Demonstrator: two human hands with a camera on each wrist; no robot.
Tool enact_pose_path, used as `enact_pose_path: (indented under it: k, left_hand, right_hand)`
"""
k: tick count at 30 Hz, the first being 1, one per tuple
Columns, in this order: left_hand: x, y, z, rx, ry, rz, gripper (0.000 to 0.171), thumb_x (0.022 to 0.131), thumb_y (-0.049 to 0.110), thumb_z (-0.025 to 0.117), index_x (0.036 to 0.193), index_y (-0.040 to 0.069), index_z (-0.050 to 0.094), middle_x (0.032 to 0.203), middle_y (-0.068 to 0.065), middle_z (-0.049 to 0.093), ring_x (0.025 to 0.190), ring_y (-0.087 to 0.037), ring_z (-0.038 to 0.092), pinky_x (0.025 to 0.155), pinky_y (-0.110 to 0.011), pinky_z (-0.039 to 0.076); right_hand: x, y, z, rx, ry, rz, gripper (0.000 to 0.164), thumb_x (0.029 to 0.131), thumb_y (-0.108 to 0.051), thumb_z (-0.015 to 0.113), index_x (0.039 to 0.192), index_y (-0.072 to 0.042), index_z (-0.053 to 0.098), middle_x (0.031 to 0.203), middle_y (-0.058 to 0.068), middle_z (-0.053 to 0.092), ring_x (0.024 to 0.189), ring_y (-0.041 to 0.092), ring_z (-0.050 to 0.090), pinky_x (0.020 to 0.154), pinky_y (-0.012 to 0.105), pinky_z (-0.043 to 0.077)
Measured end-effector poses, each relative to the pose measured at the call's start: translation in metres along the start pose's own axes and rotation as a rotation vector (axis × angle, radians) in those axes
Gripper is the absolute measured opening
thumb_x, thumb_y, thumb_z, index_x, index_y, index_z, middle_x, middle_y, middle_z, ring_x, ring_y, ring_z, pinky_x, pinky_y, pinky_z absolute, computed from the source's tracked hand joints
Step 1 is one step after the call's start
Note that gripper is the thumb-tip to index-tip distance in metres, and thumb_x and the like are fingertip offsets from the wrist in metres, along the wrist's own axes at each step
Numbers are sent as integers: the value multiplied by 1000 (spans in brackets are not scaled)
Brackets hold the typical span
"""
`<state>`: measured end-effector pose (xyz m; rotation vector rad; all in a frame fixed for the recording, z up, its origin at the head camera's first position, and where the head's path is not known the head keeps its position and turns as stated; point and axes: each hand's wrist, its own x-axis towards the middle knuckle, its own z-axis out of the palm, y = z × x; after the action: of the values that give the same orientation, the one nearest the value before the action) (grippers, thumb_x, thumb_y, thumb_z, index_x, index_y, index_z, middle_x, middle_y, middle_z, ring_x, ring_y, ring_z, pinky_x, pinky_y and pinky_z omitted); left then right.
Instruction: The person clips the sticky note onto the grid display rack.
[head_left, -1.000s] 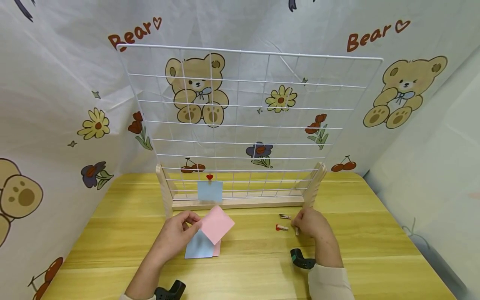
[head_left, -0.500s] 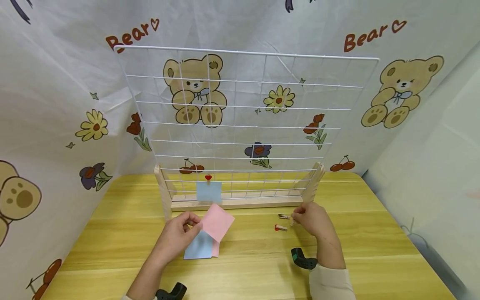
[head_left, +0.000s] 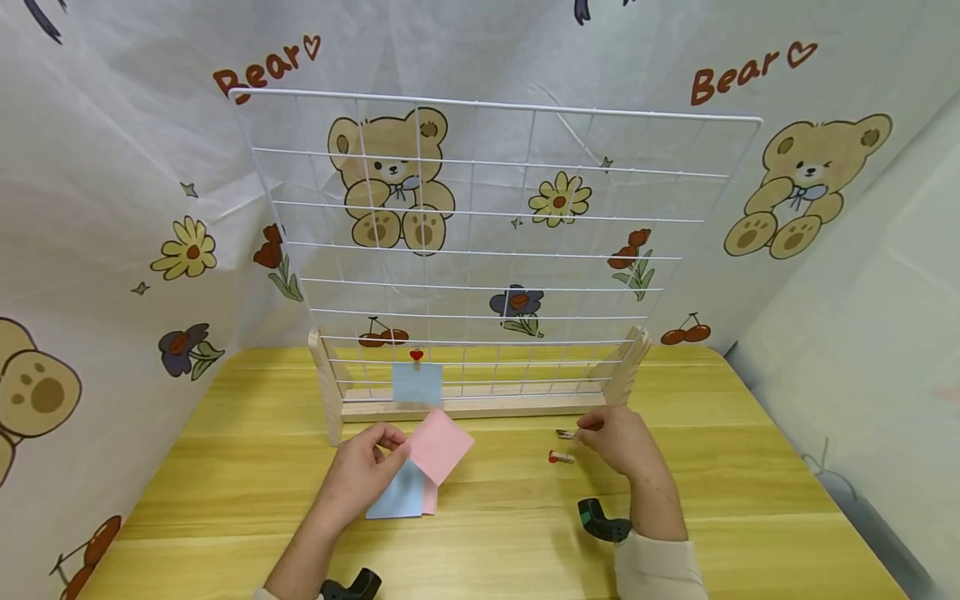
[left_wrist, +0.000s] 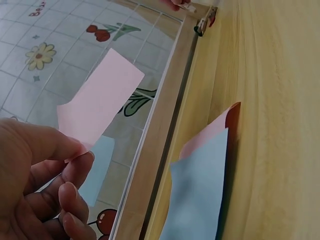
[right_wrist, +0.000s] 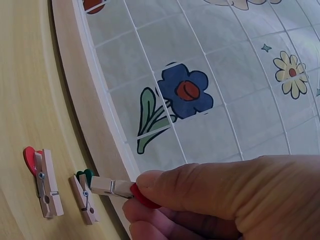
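Right wrist view: right hand pinches a pale wooden clothespin, partly hiding its red end; head view: left hand pinches square pink paper, corner covered.

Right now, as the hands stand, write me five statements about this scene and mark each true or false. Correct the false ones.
1. The left hand pinches a pink sheet. True.
2. The right hand holds a blue sheet. False: it pinches a red-ended clothespin.
3. A red-hearted clothespin and a green-hearted clothespin lie on the table. True.
4. The clipped sheet on the wire grid is pink. False: it is light blue.
5. On the table, a loose blue sheet partly covers another pink one. True.
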<state>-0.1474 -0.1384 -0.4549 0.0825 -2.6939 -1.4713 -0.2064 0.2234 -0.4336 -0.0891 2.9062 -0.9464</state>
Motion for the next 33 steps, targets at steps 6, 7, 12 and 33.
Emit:
enact_pose_path:
  k: [6, 7, 12, 33]
  left_hand:
    - [7, 4, 14, -55, 34, 8, 6, 94, 17, 73, 99, 14, 71, 92, -3, 69, 59, -10, 49, 50, -23, 40]
    - [9, 5, 16, -68, 37, 3, 6, 94, 17, 73, 99, 14, 71, 92, -4, 70, 60, -11, 49, 50, -23, 40]
    - [15, 10, 28, -121, 51, -13, 7, 93, 18, 74, 97, 13, 72, 91, -4, 70, 60, -11, 49, 50, -23, 41]
    - [37, 22, 69, -205, 118, -37, 13, 93, 26, 75, 97, 13, 74, 89, -4, 73, 73, -13, 61, 64, -29, 50]
  right_hand:
    - [-1, 1, 1, 9, 16, -8, 11, 92, -10, 73, 101, -3, 75, 92, 6, 75, 80, 18, 65, 70, 37, 55]
    - [-1, 1, 2, 7, 22, -8, 11, 92, -10, 73, 101, -3, 75, 92, 6, 75, 79, 18, 65, 69, 36, 54]
    - [-1, 3, 1, 3, 45, 8, 13, 93, -11, 73, 103, -3, 73, 93, 8, 75, 80, 19, 66, 69, 37, 55]
    - [2, -1, -1, 20, 85, 20, 11, 95, -12, 71, 100, -3, 75, 88, 5, 75, 78, 16, 68, 68, 36, 55]
